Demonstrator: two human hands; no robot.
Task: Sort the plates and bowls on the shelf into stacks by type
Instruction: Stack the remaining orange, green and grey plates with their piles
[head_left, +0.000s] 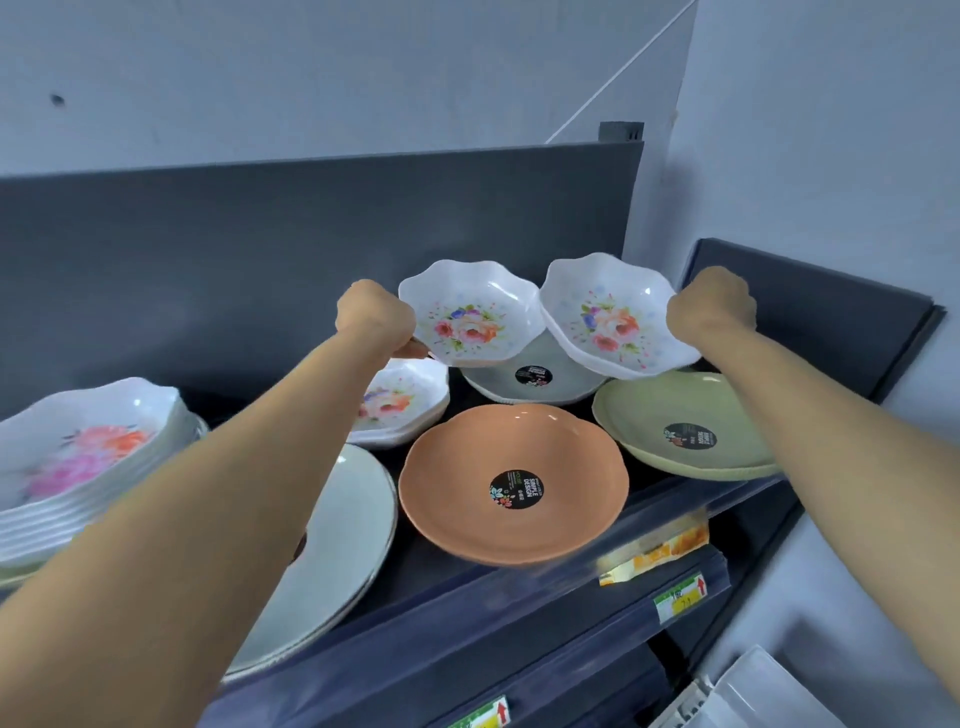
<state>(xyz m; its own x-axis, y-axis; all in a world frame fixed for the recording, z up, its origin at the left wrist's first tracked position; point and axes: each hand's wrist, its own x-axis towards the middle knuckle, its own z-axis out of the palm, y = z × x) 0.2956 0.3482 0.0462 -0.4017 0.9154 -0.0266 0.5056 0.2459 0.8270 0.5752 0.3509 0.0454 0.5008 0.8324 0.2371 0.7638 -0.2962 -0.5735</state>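
Note:
My left hand grips the left rim of a small white floral bowl, lifted and tilted toward me. A second small floral bowl is held at its right rim by my right hand, beside and slightly overlapping the first. Below them on the dark shelf lie a short stack of the same floral bowls, a grey plate, an orange plate and a green plate. At far left stands a stack of larger floral bowls; pale plates sit under my left arm.
A dark back panel rises behind the shelf, with a dark side panel on the right. Price labels line the shelf's front edge. A white container sits low at the bottom right.

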